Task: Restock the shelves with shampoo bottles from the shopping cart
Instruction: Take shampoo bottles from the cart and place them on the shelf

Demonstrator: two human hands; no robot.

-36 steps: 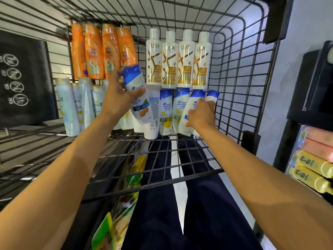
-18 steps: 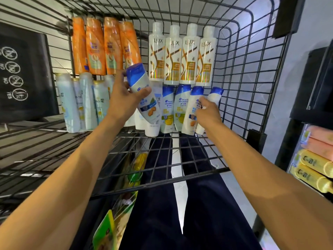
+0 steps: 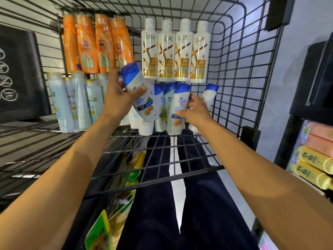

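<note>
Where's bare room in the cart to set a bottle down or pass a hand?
Free: the near wire floor between the blue-capped bottles and the near edge; the strip between Lux bottles and right cart wall. Crowded: the far-left side, orange bottles and Pantene bottles packed together.

Black wire-grid cart (image 3: 251,136). At its far end: orange bottles (image 3: 97,44) left, white bottles (image 3: 175,51) with gold-and-brown swirls right. Nearer within it: pale bottles (image 3: 79,101), apparently light blue, and blue-capped white bottles (image 3: 180,105) with orange label marks. Outside its right side: yellow packs (image 3: 313,165), pink packs (image 3: 320,134).
</note>
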